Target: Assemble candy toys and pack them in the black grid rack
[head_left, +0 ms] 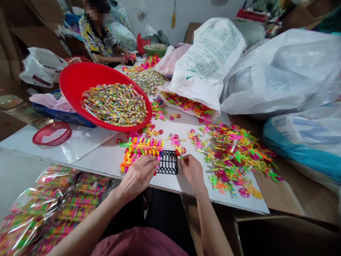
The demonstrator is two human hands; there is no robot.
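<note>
A black plastic rack [169, 167] lies near the table's front edge. Its left part is packed with rows of bright plastic toys [141, 146], while its right part shows bare slots. My left hand [140, 173] bends over the last filled rows, fingers together and closed; what they grip is hidden. Just right of the rack, my right hand [192, 172] is closed in a pinch at a small red and yellow plastic toy [180, 150], partly covered by the fingers. A loose heap of similar toys [234, 153], some with clear candy-like tubes, spreads to the right.
A tilted red basin [77, 81] holds many small wrapped tubes [114, 105]. A white sack [207, 57] spills toys at the back. Packed bags [64, 209] lie lower left; a small red basket [52, 133] sits left. A co-worker [102, 42] handles pink pieces across the table.
</note>
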